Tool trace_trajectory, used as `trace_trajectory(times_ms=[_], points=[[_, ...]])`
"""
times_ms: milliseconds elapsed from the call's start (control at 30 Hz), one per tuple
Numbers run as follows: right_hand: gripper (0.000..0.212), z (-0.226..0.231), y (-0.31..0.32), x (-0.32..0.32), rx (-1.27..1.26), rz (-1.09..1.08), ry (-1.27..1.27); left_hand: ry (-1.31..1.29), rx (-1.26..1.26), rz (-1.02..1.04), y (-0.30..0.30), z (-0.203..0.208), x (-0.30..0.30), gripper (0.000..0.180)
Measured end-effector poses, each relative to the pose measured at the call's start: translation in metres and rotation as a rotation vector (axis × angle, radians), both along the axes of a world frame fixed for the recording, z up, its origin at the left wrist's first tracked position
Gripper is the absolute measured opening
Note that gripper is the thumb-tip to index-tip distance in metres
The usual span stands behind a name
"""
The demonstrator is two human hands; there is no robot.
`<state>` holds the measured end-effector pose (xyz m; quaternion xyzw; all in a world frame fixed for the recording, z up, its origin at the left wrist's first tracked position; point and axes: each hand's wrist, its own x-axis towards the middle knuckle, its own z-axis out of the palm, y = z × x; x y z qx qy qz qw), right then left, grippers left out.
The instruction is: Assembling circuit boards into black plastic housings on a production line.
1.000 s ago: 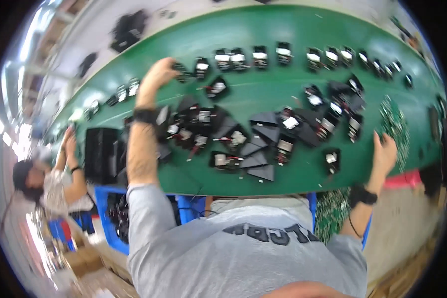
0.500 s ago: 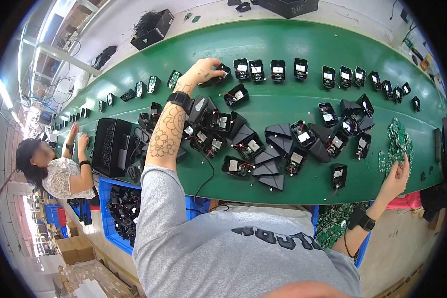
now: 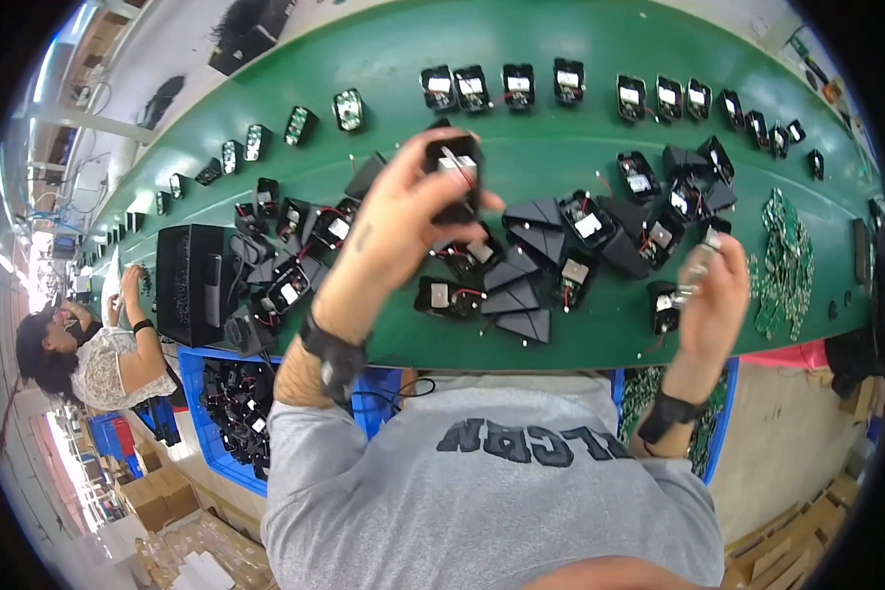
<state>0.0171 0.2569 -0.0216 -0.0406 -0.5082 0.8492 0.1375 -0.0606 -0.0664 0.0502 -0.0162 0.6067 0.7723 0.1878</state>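
Note:
My left hand (image 3: 395, 221) is closed round a black plastic housing (image 3: 460, 211), lifted above the middle of the bench, with a pale block and wires inside. Over the right part of the bench my right hand (image 3: 715, 300) pinches a small circuit board (image 3: 696, 265), smeared by motion. Below that board lies another open housing (image 3: 665, 311) with a red wire. Beyond the right hand a heap of green circuit boards (image 3: 787, 261) rests on the bench. Between my hands, black wedge-shaped housings (image 3: 536, 243) lie jumbled with open ones (image 3: 587, 221).
Upright housings stand in a row (image 3: 518, 87) along the far side of the green bench (image 3: 393, 344). A black box (image 3: 192, 285) is at left. Blue bins (image 3: 199, 418) with housings and boards sit below the front edge. A co-worker (image 3: 113, 359) works at far left.
My left hand has come back from the far row with a housing lifted. My right hand has moved left from the board heap, now carrying a circuit board. The view has shifted slightly.

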Motion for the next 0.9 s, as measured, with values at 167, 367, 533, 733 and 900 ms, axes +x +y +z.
trace_trajectory(times_ms=[167, 367, 533, 733, 900], points=[[0.017, 0.021, -0.080, -0.018, 0.048, 0.296, -0.085, -0.077, 0.143, -0.098, 0.040, -0.032, 0.048, 0.041], [0.015, 0.030, -0.085, -0.019, 0.160, 0.343, -0.129, 0.153, 0.021, -0.087, 0.049, -0.050, 0.056, 0.040], [0.013, 0.032, -0.087, -0.019, 0.235, 0.333, -0.101, 0.215, -0.047, -0.073, 0.052, -0.050, 0.060, 0.040], [0.012, 0.034, -0.091, -0.015, 0.351, 0.370, -0.155, 0.210, -0.162, -0.104, 0.050, -0.045, 0.061, 0.043], [0.013, 0.031, -0.100, -0.005, 0.559, 0.186, 0.006, 0.035, 0.130, -0.115, 0.046, -0.040, 0.059, 0.056]])
